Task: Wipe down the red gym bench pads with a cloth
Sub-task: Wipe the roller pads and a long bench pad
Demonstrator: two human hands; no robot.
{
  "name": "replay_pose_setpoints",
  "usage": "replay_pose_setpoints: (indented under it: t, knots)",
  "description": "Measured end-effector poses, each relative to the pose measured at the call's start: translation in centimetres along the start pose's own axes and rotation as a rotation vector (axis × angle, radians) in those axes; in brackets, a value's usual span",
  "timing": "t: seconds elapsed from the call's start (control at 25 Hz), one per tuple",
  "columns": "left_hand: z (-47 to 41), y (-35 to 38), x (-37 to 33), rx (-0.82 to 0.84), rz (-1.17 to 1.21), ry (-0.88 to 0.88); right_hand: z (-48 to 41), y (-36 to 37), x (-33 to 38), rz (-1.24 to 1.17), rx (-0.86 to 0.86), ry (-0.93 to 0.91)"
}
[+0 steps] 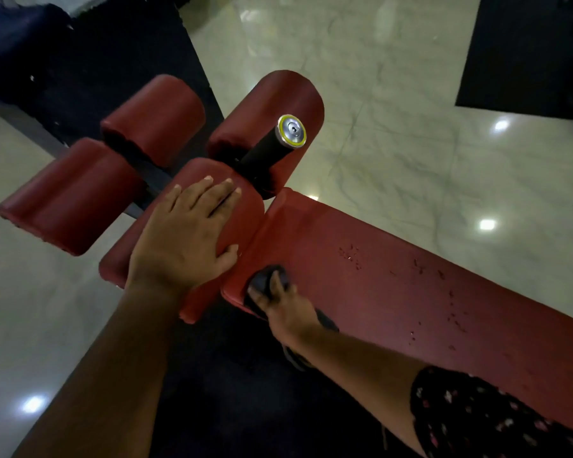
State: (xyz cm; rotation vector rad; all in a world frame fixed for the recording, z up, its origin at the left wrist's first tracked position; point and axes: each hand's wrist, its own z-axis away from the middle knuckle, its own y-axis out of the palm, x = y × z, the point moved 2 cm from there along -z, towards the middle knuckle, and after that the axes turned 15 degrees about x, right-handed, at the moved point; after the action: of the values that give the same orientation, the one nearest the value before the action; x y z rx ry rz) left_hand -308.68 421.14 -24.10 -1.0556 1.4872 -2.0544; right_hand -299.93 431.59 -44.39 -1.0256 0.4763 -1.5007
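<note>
Left hand (182,239) lies flat, fingers straight, bracing the small seat pad (242,223). Right hand (285,309) grips a crumpled dark cloth (265,279) at the near end of the long back pad (394,276). Advisable: firm, overlapping strokes along the smooth red vinyl toward its flecked, scuffed patch. Cylindrical roller pads (153,117) lie beyond.

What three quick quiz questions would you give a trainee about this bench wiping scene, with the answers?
1. True or false: the left hand lies flat on the short seat pad.
2. Which hand grips the dark cloth? A left, B right, C neither.
3. Fill in: the metal end cap on the black handle has a ___ rim.
Key: 1 true; 2 B, the right hand, on the long pad; 3 yellow.
</note>
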Motion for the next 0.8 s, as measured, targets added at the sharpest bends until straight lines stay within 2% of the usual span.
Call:
replay_pose_setpoints:
  t: [0.08, 0.12, 0.16, 0.24, 0.32, 0.44, 0.52, 0.6, 0.68, 0.8]
  knots:
    - [0.4, 0.9, -2.4, -0.078, -0.011, -0.137, 1.5, 2.2, -1.0, 0.215, 0.056, -0.197]
    - [0.6, 2.3, -4.6, -0.116, -0.015, -0.156, 1.7, 2.1, -2.4, 0.331, 0.028, -0.283]
    - [0.6, 4.4, -7.5, -0.128, -0.009, -0.094, 1.4, 1.4, -4.1, 0.422, -0.005, -0.331]
    - [0.8, 8.9, -12.5, -0.078, 0.001, 0.088, 0.1, -1.4, -8.0, 0.512, -0.041, -0.300]
    - [-0.4, 12.7, -13.2, 0.009, 0.060, 0.050, -2.2, -5.5, -12.0, 0.513, -0.048, -0.157]
    - [-2.4, 16.7, -12.0, 0.144, 0.124, -0.015, -5.9, -9.5, -15.9, 0.328, -0.093, 0.028]
    - [-3.6, 18.8, -11.2, 0.213, 0.175, -0.018, -7.8, -10.1, -18.8, 0.107, -0.125, 0.152]
    - [-4.7, 20.0, -10.7, 0.239, 0.248, -0.049, -8.8, -10.6, -21.2, -0.075, -0.162, 0.258]
    - [-4.9, 21.4, -10.8, 0.255, 0.260, -0.033, -9.0, -10.6, -22.4, -0.255, -0.127, 0.318]
    - [-4.4, 22.7, -11.1, 0.240, 0.286, -0.013, -8.1, -8.9, -21.5, -0.483, -0.161, 0.384]
